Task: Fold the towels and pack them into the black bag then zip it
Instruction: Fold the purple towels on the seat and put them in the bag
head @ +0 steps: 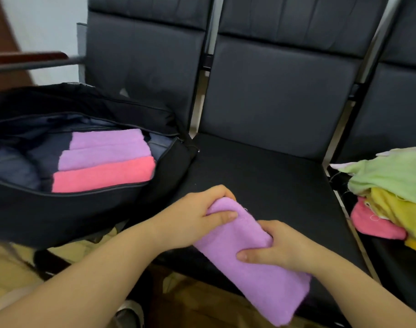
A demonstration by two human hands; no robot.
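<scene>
A folded purple towel (254, 268) lies slanted over the front edge of the middle black seat (261, 181). My left hand (192, 216) grips its far end, thumb on top. My right hand (280, 249) grips its middle from the right side. The black bag (67, 216) stands unzipped on the left seat. Inside it lie two folded purple towels (107, 147) and a folded pink towel (102, 174), side by side.
A loose pile of unfolded towels (391, 195), green, yellow and pink, sits on the right seat. Black padded backrests (278, 91) rise behind the seats. A wooden armrest (29, 59) sticks out at far left.
</scene>
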